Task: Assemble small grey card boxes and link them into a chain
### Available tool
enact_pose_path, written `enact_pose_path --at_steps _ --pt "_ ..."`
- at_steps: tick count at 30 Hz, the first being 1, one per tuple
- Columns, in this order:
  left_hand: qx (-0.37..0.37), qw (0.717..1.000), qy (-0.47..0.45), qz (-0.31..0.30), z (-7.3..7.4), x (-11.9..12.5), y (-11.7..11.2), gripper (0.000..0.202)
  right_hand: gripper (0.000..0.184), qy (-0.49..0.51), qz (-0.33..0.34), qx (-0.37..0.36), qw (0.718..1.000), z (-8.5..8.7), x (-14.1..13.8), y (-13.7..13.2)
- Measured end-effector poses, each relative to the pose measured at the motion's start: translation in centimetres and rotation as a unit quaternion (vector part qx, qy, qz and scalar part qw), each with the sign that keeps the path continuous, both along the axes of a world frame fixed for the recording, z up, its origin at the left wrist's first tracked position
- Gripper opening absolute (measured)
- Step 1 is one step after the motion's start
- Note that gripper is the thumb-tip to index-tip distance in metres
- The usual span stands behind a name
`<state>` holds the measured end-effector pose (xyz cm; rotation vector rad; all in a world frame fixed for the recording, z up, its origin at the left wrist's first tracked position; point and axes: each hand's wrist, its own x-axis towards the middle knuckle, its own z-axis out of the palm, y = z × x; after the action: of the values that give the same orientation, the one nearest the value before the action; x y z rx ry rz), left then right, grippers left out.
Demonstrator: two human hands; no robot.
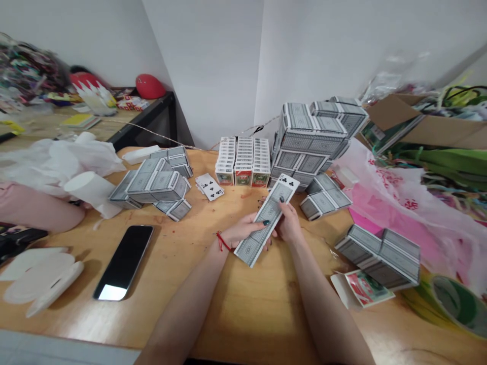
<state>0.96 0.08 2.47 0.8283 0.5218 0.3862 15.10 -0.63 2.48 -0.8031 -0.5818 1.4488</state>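
Both of my hands hold a long strip of playing cards, slanting from lower left to upper right above the table. Grey patterned backs face up along it, and a club face shows at the far end. My left hand grips its lower middle, thumb on top. My right hand pinches the upper right edge with its thumb on the cards. The fingers beneath are mostly hidden. Beyond them stand stacked blocks made of cards and rows of card boxes. A few loose cards lie face up left of the boxes.
More card blocks sit at left and right, the latter by an opened card box. A phone lies front left, near a white roll. Green-yellow tape and pink plastic are at right.
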Motion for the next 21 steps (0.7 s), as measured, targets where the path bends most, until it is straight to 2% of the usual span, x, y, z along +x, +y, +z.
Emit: enact_pose_path --at_steps 1,4,7,9,11,12,14,16,19,21 --pt "0.008 1.0 -0.007 0.021 -0.1 -0.1 0.1 0.032 0.028 0.005 0.009 -0.004 1.0 0.0 0.3 0.1" --pt "0.053 0.994 -0.006 0.099 0.1 -0.2 0.2 0.034 0.031 0.057 -0.06 0.025 0.996 -0.4 1.4 0.2" --pt "0.182 0.965 0.036 0.185 1.4 -0.4 0.0 0.032 0.031 0.091 -0.081 -0.007 0.993 -0.9 2.4 0.1" --pt "0.334 0.913 0.077 0.223 2.7 -0.7 -0.2 0.032 0.029 0.095 -0.085 -0.023 0.992 -1.1 2.8 -0.2" --pt "0.492 0.831 0.126 0.225 3.8 -1.1 -0.4 0.037 0.03 0.091 -0.087 -0.023 0.992 -1.2 2.8 -0.8" --pt "0.551 0.789 0.154 0.224 4.2 -1.3 -0.5 0.039 0.033 0.086 -0.069 -0.018 0.994 -1.1 2.8 -1.2" --pt "0.638 0.711 0.217 0.203 4.3 -1.6 -0.5 0.044 0.046 0.076 0.048 -0.043 0.995 -0.7 2.6 -2.1" --pt "0.686 0.656 0.261 0.179 3.9 -2.0 -0.3 0.046 0.056 0.076 0.104 -0.06 0.99 -0.4 2.4 -3.2" --pt "0.703 0.618 0.301 0.183 3.3 -2.5 0.2 0.045 0.047 0.056 0.192 -0.065 0.978 -0.3 2.4 -4.7" --pt "0.689 0.618 0.312 0.214 3.3 -2.8 0.5 0.046 0.04 0.025 0.259 -0.05 0.964 -0.5 2.4 -5.6"
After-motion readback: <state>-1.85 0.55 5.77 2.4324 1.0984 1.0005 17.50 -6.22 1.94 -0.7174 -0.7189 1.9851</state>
